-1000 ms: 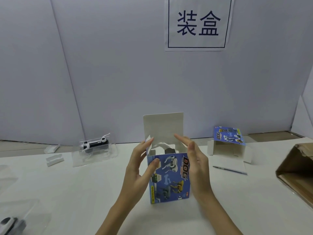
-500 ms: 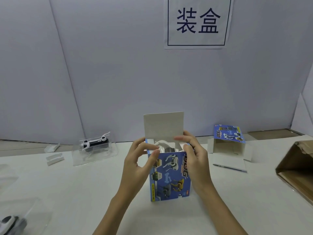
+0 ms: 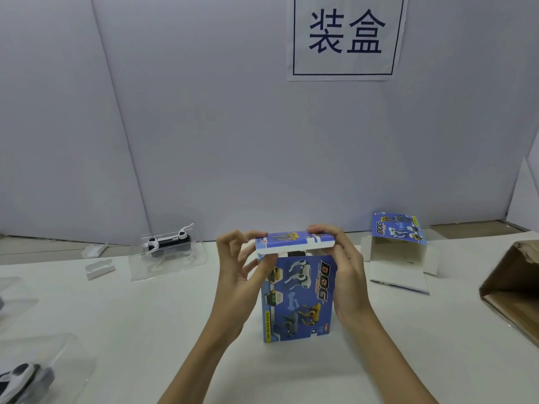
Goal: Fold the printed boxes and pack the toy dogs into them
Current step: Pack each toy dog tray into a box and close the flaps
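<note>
A blue printed box [image 3: 297, 298] stands upright on the white table [image 3: 145, 316] in the middle. Its top lid [image 3: 294, 242] is folded down almost flat, with a dark gap under the front edge where something dark shows inside. My left hand [image 3: 239, 275] pinches the lid's left end, thumb against the box front. My right hand [image 3: 347, 275] grips the lid's right end and the box's right side. A white and black toy dog [image 3: 167, 242] lies in a clear plastic tray at the back left. Another toy dog [image 3: 17, 377] shows at the bottom left corner.
A second printed box [image 3: 398, 249], open and unfolded, lies at the back right. A brown cardboard carton [image 3: 513, 290] sits at the right edge. Small white plastic pieces [image 3: 99, 268] lie at the back left. Grey panels wall the table behind, with a printed sign [image 3: 345, 36].
The upright lid flap has been folded forward and down over the box's open top. Both hands moved up to the lid's ends.
</note>
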Action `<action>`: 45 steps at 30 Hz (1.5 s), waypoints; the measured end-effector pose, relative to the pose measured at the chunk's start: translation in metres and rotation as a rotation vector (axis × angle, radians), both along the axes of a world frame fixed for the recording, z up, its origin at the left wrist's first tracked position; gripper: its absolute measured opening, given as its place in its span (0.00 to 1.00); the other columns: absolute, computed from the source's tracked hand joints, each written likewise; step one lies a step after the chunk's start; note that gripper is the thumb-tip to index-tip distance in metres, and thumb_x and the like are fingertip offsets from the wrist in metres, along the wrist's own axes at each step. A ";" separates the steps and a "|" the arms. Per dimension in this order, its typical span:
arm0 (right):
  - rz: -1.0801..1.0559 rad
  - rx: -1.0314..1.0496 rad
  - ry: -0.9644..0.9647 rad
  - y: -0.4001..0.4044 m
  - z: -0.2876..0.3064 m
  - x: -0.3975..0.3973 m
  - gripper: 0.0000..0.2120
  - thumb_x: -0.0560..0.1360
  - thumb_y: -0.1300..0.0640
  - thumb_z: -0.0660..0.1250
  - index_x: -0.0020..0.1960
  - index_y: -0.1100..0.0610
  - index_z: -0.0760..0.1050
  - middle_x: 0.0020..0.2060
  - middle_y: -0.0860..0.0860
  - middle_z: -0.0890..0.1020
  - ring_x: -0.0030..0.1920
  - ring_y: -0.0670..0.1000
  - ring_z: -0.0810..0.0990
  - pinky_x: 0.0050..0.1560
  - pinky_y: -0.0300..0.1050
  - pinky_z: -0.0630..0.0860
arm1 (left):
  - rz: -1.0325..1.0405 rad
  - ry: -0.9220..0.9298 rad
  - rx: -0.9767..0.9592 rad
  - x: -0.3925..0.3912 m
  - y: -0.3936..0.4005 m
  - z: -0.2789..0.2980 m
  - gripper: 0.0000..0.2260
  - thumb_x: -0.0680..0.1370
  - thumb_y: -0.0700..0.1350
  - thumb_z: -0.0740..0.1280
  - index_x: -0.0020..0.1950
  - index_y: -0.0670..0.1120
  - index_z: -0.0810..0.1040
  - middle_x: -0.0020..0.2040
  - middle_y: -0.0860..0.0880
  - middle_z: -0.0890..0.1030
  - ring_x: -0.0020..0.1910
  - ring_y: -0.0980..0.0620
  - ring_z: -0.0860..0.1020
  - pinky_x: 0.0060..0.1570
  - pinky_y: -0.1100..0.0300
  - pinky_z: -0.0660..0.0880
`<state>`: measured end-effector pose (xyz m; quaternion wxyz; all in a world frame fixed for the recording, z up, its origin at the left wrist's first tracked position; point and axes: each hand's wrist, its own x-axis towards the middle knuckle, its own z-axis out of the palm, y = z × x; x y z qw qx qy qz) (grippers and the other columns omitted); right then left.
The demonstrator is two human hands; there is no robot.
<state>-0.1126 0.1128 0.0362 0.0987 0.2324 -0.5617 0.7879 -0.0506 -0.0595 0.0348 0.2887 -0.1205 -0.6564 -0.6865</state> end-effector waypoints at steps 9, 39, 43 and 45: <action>0.021 -0.054 0.034 0.002 -0.006 -0.003 0.20 0.82 0.54 0.52 0.54 0.55 0.84 0.66 0.51 0.80 0.64 0.56 0.82 0.51 0.44 0.83 | 0.035 -0.001 -0.222 0.000 -0.010 -0.005 0.19 0.72 0.58 0.76 0.60 0.58 0.77 0.69 0.57 0.75 0.73 0.48 0.73 0.63 0.38 0.78; -0.302 0.129 0.122 -0.012 -0.014 0.015 0.11 0.80 0.48 0.67 0.62 0.47 0.78 0.58 0.47 0.83 0.59 0.50 0.84 0.43 0.46 0.84 | 0.437 0.118 -0.257 -0.001 0.021 -0.033 0.23 0.85 0.54 0.64 0.78 0.63 0.63 0.75 0.64 0.70 0.72 0.54 0.73 0.60 0.56 0.80; -0.262 -0.082 0.016 -0.021 -0.013 0.024 0.13 0.77 0.50 0.71 0.60 0.52 0.76 0.52 0.46 0.84 0.54 0.47 0.86 0.40 0.37 0.82 | 0.653 0.197 -0.599 -0.001 0.022 -0.031 0.31 0.81 0.57 0.67 0.82 0.51 0.62 0.75 0.56 0.70 0.72 0.53 0.70 0.71 0.51 0.68; -0.205 -0.087 -0.058 -0.029 -0.017 0.028 0.16 0.75 0.48 0.72 0.59 0.52 0.75 0.53 0.46 0.85 0.56 0.49 0.86 0.41 0.39 0.83 | 0.669 0.161 -0.716 0.000 0.021 -0.028 0.45 0.77 0.69 0.67 0.85 0.46 0.55 0.79 0.52 0.64 0.76 0.49 0.66 0.75 0.50 0.62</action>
